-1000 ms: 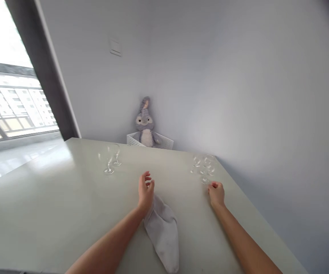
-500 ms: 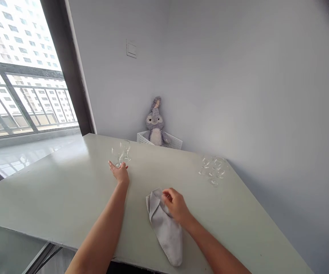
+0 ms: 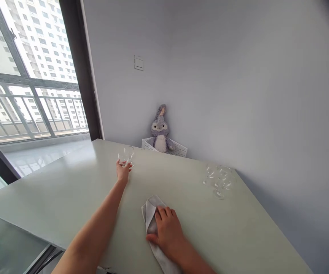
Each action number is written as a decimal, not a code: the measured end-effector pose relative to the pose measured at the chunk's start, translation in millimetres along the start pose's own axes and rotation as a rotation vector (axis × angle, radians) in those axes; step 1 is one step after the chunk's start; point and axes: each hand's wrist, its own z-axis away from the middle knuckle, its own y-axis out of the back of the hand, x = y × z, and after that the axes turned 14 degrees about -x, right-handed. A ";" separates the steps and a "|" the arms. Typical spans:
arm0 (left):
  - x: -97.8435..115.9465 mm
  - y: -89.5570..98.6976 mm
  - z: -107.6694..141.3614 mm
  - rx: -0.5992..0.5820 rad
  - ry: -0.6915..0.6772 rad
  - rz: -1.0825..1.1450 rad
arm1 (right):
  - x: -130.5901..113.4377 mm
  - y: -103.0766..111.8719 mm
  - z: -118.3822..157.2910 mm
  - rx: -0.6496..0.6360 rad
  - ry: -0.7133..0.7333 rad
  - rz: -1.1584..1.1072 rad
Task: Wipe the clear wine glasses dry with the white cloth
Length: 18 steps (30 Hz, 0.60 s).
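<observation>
At the far left part of the table, my left hand [image 3: 123,172] is curled round the lower part of a clear stemmed glass [image 3: 121,156]. Another clear stemmed glass [image 3: 129,151] stands just behind it. Close to the front edge, my right hand [image 3: 168,230] rests on a folded light grey cloth [image 3: 150,217], its fingers bent over the fabric and its thumb along the near side. The palm hides part of the cloth.
Several clear stemmed glasses [image 3: 219,179] stand together near the right edge of the pale table [image 3: 101,205]. A plush rabbit [image 3: 160,131] sits in a white perforated basket [image 3: 181,150] by the wall. A lower glass surface [image 3: 7,239] lies at front left.
My left hand has closed from spread fingers onto the glass. My right hand has come down from above the cloth onto it. The view has shifted slightly.
</observation>
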 end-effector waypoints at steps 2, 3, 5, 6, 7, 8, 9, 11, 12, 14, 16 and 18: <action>0.6 -8.7 6.7 -0.046 -0.009 -0.006 | -3.0 -5.4 0.1 -0.001 0.007 0.033; 1.1 -14.8 11.9 -0.079 -0.019 -0.012 | -3.3 -7.6 -0.2 0.001 0.018 0.031; 2.7 -30.0 25.0 -0.154 -0.048 -0.026 | -0.9 -9.8 -1.3 0.026 0.040 -0.039; 4.0 -38.3 32.5 -0.195 -0.068 -0.049 | 2.1 -9.4 -2.1 0.045 0.036 -0.120; 5.6 -46.4 40.3 -0.232 -0.093 -0.084 | 6.4 -7.8 -3.0 0.066 0.006 -0.238; 7.3 -54.0 48.1 -0.262 -0.117 -0.124 | 11.9 -5.2 -4.0 0.084 -0.049 -0.392; 8.9 -60.6 55.8 -0.282 -0.140 -0.170 | 18.6 -1.6 -5.0 0.101 -0.122 -0.577; 10.3 -70.0 70.7 -0.290 -0.187 -0.276 | 34.2 7.8 -6.8 0.162 -0.279 -0.994; 9.5 -72.8 77.7 -0.285 -0.207 -0.324 | 42.1 13.2 -7.5 0.212 -0.342 -1.196; 4.3 -75.1 90.6 -0.280 -0.245 -0.406 | 55.9 23.8 -7.8 0.331 -0.416 -1.511; -4.6 -75.1 101.5 -0.305 -0.282 -0.476 | 64.5 32.2 -6.5 0.426 -0.434 -1.656; -13.6 -75.1 110.1 -0.357 -0.309 -0.537 | 66.9 36.8 -4.1 0.512 -0.432 -1.643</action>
